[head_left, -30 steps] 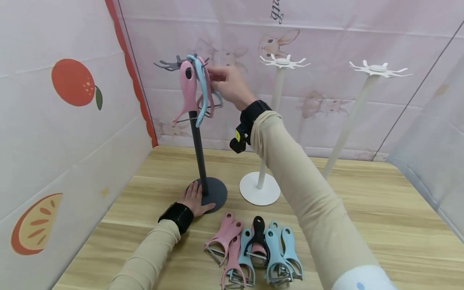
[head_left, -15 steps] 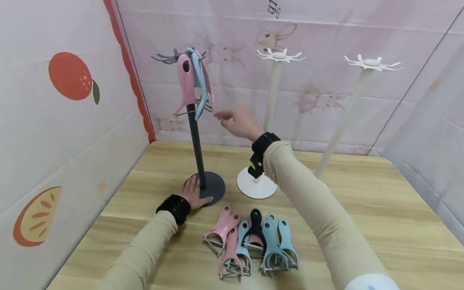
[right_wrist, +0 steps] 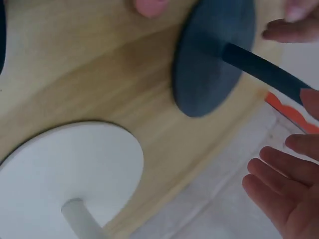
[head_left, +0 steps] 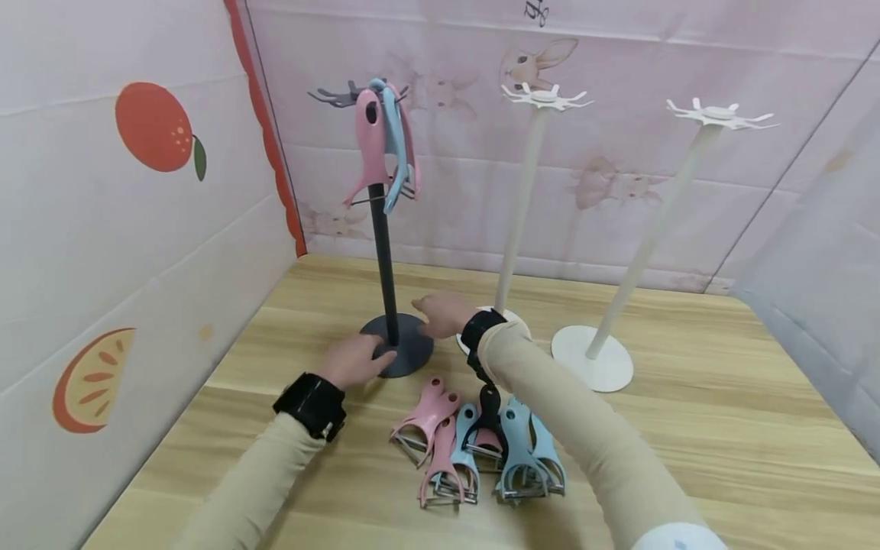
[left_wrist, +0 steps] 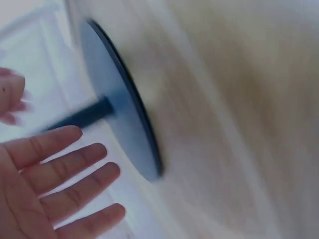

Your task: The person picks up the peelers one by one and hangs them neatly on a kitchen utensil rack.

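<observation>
The dark grey stand [head_left: 415, 353] rises from a round base, with two pink peelers [head_left: 372, 141] and a light blue peeler [head_left: 394, 137] hanging from its hooked top. My left hand [head_left: 352, 360] is at the left front of that base; the left wrist view shows its fingers [left_wrist: 75, 196] straight and spread, holding nothing. On the base's other side is my right hand [head_left: 445, 313], bare, its fingers [right_wrist: 281, 181] loosely extended near the dark pole. In front of the base lies a pile of pink peelers [head_left: 428, 409], light blue peelers [head_left: 520, 447] and a black peeler [head_left: 489, 416].
Two white stands with hooked tops, a middle one [head_left: 522, 206] and a right one [head_left: 635, 260], stand to the right. My right forearm crosses in front of the middle stand's base. Printed cloth [head_left: 440, 198] hangs behind and beside the wooden table [head_left: 722, 428].
My right hand has left the hanging peelers and come down toward the dark base. My left hand has lifted off the base and drawn back slightly. The peelers stay hanging.
</observation>
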{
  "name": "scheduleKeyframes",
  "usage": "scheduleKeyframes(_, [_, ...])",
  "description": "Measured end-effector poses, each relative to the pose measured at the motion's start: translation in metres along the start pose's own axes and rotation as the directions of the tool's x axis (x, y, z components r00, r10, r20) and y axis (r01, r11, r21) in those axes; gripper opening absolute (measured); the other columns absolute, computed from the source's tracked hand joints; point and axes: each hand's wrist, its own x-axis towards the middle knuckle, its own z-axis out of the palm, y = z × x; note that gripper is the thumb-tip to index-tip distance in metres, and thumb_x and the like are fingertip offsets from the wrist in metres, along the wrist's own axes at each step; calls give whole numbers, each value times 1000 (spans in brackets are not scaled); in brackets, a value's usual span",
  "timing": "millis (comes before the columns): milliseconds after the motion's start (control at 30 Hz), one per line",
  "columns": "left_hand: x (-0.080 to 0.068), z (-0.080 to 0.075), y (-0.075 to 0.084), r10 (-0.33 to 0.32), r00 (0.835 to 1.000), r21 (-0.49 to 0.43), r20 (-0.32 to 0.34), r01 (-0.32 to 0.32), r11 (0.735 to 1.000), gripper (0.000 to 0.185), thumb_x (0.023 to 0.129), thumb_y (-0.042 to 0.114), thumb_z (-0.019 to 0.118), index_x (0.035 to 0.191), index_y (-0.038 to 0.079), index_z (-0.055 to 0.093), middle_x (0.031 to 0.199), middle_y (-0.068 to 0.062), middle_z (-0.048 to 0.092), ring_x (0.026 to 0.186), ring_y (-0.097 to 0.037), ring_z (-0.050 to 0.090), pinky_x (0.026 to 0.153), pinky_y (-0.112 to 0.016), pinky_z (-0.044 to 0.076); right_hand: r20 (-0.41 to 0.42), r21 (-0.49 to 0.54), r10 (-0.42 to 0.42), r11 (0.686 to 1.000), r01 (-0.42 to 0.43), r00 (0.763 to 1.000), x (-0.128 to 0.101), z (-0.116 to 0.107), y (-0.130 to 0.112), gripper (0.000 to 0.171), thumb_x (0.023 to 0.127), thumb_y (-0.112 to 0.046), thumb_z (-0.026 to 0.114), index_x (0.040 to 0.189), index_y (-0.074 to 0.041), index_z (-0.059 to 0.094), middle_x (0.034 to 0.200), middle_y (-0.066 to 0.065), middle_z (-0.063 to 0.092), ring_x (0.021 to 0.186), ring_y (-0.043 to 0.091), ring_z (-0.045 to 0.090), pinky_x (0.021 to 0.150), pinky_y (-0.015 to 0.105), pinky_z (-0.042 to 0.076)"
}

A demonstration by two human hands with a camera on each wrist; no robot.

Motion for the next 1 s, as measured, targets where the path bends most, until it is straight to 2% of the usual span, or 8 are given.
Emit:
scheduleKeyframes(100, [-15, 3, 21, 9, 998, -27, -60, -11, 1000, 34, 89, 34, 57, 98, 2, 67, 85, -9, 66, 66, -17, 60, 60, -35, 49, 50, -168, 15, 986, -6, 999, 11, 21, -1, 59, 92, -32, 53, 140, -4, 34, 141, 13, 36, 129, 24, 34, 104, 34, 28])
scheduleKeyframes(233, [-34, 10, 52, 75, 995, -59, -61, -79, 995, 30, 87, 33, 60, 88, 4, 67, 71, -2, 60, 54, -11, 51, 51, -30, 44, 80, -365, 75, 930, -41, 994, 26, 52, 2, 71, 89, -49, 51, 144, -10, 28, 149, 8, 23, 136, 22, 18, 108, 38, 20])
scheduleKeyframes(300, [-42, 14, 64, 136, 989, -43, -56, -138, 989, 28, 86, 32, 60, 81, 5, 64, 67, 1, 56, 52, -9, 47, 48, -27, 40, 93, -406, 114, 911, -67, 989, 29, 63, 3, 76, 87, -56, 48, 145, -13, 25, 151, 5, 17, 138, 20, 13, 108, 41, 18])
scheduleKeyframes(433, [-53, 22, 81, 230, 972, 10, -52, -230, 973, 25, 85, 31, 61, 73, 9, 57, 63, 4, 46, 51, -8, 42, 44, -23, 33, 123, -369, 140, 926, -86, 982, 36, 77, 4, 83, 84, -64, 44, 146, -15, 20, 152, 2, 12, 138, 16, 7, 109, 43, 14])
scheduleKeyframes(500, [-57, 26, 86, 249, 967, 45, -43, -247, 968, 26, 84, 32, 62, 81, 7, 61, 62, 4, 45, 52, -9, 42, 43, -23, 33, 148, -332, 151, 939, -95, 977, 39, 85, 5, 84, 84, -66, 41, 147, -15, 18, 152, 1, 10, 138, 15, 5, 109, 42, 12])
scheduleKeyframes(667, [-65, 36, 94, 212, 977, 150, 15, -212, 966, 46, 81, 44, 62, 101, 2, 64, 71, -1, 54, 61, -14, 50, 51, -28, 42, 177, -286, 163, 952, -108, 971, 45, 99, 2, 83, 85, -66, 39, 147, -15, 17, 152, 1, 10, 138, 13, 6, 109, 38, 14])
scheduleKeyframes(767, [-68, 40, 96, 186, 982, 199, 27, -187, 962, 48, 80, 49, 61, 97, 3, 65, 80, -5, 56, 66, -17, 52, 55, -33, 45, 161, -257, 155, 960, -110, 975, 48, 106, 0, 84, 85, -66, 37, 147, -15, 15, 152, 1, 9, 138, 15, 6, 109, 37, 16])
scheduleKeyframes(1000, [-66, 43, 95, 221, 974, 306, -37, -200, 931, 37, 80, 43, 64, 81, 6, 67, 83, -8, 55, 66, -21, 53, 53, -33, 47, 97, -201, 132, 973, -111, 986, 49, 109, 0, 87, 84, -69, 36, 147, -14, 14, 153, 3, 7, 139, 18, 4, 109, 37, 16])
